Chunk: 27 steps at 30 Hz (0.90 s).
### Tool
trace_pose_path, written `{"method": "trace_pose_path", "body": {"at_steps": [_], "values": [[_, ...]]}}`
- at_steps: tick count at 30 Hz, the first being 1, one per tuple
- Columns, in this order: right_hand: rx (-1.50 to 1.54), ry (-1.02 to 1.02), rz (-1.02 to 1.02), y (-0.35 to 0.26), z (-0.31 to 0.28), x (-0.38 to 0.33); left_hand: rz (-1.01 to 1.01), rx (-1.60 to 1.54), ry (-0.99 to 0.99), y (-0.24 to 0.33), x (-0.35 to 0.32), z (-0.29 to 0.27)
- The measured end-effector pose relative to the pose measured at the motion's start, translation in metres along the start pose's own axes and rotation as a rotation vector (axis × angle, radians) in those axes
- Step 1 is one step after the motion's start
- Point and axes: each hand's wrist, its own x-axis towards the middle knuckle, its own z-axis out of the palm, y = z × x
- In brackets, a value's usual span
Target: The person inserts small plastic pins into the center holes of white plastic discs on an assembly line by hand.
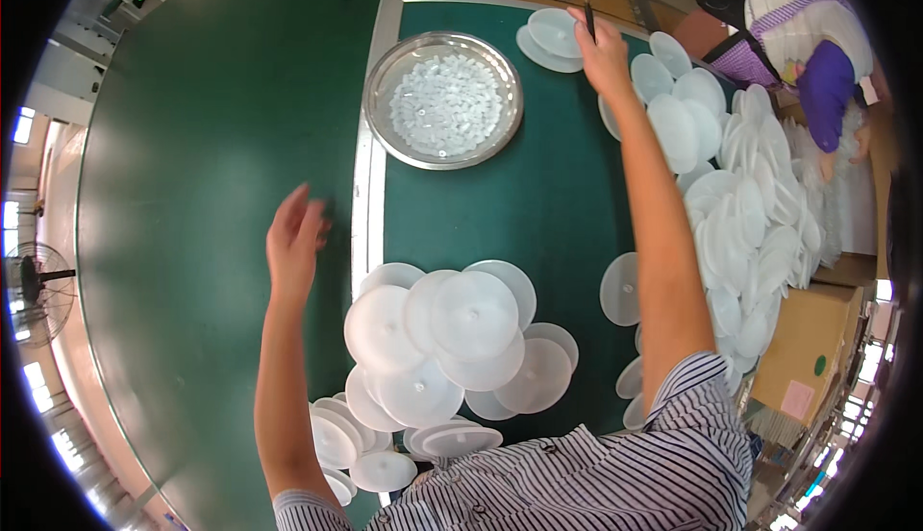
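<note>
My left hand (293,235) hovers over the green conveyor belt (202,147) with fingers spread and nothing in it, left of the metal rail. My right hand (604,50) reaches far forward and grips a thin dark stick-like tool (586,14), beside stacked white round lids (556,36) at the far end of the green table (548,195). A round metal tray (385,79) filled with small translucent white pieces (444,103) sits between my two hands. A pile of white round plastic lids (452,339) lies near my body.
A long heap of white lids (740,195) runs along the table's right side. Another person in a purple and white top (817,50) sits at the far right. Cardboard boxes (808,339) stand at the right. A fan (38,286) stands at the far left.
</note>
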Motion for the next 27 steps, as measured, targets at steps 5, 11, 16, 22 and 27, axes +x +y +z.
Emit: {"method": "trace_pose_path", "body": {"at_steps": [5, 11, 16, 22, 27], "values": [[-0.561, -0.440, 0.126, -0.021, 0.049, 0.036, -0.023, 0.202, 0.349, -0.044, -0.133, -0.118], [-0.573, -0.241, -0.137, 0.039, 0.062, 0.004, -0.264, 0.238, 0.640, -0.084, -0.271, -0.161], [-0.446, -0.346, 0.216, -0.008, 0.055, -0.080, -0.138, 0.229, 0.713, -0.126, -0.314, -0.163], [-0.324, -0.414, 0.163, -0.045, 0.017, -0.181, -0.008, 0.532, 0.645, -0.136, -0.345, -0.136], [-0.023, -0.479, 0.140, -0.065, 0.014, -0.250, 0.217, 0.716, 0.506, -0.159, -0.390, -0.083]]}}
